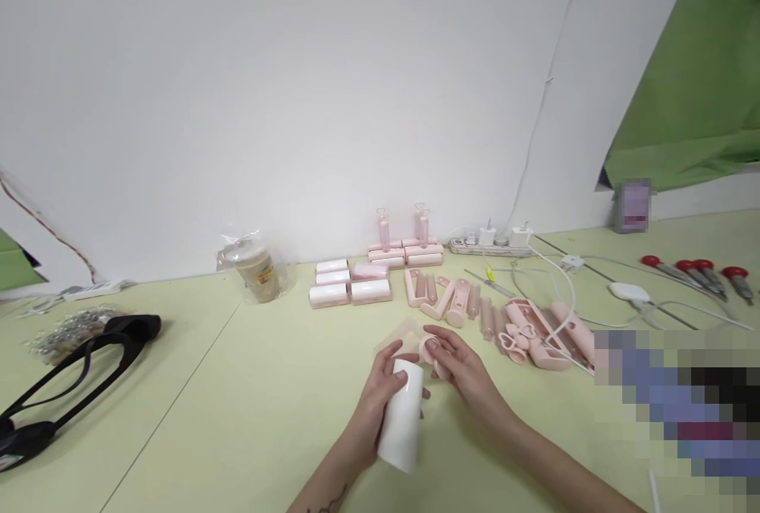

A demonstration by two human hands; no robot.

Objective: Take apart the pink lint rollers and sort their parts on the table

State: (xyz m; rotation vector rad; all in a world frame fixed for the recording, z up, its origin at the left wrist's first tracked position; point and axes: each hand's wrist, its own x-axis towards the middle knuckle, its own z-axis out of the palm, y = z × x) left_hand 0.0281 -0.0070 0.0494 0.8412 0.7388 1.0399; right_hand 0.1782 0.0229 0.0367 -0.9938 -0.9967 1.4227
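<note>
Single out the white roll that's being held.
The white roll tilted in the left hand; the other white rolls lie grouped on the table, right of the cup.

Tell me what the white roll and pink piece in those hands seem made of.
White roll: glossy plastic or coated paper, perhaps; its smooth surface catches light. Pink piece: probably smooth moulded plastic, given its even colour and rounded edge.
</note>
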